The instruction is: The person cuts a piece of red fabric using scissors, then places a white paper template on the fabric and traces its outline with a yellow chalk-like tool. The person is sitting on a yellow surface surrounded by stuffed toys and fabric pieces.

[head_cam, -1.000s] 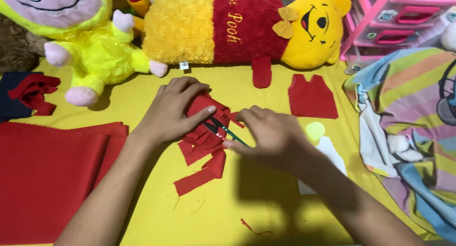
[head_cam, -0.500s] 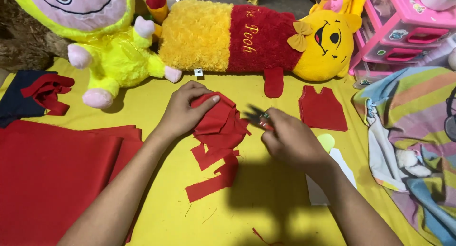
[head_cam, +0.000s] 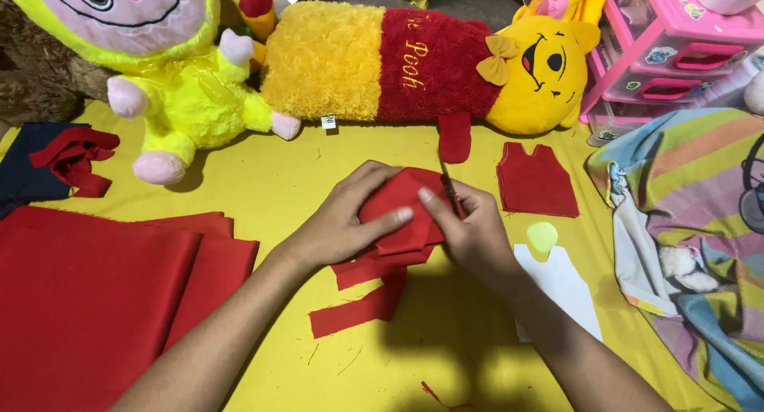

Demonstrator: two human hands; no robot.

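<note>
Left hand (head_cam: 338, 225) grips red felt piece (head_cam: 402, 213), right hand (head_cam: 469, 229) closed on scissors (head_cam: 450, 185) mid-cut; finished vest cutout (head_cam: 537, 181) right of it, scrap strips (head_cam: 362, 309) below.

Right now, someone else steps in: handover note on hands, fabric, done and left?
Left hand: grips the folded red fabric piece, thumb on top.
Right hand: holds scissors, blades pointing away along the piece's right edge.
Done: one cut red vest shape lies flat to the right; red offcut strips lie below the hands on the yellow cloth.
Left: the piece in hand is mid-cut. Uncut red fabric stack at far left; white paper pattern by the right wrist.
</note>
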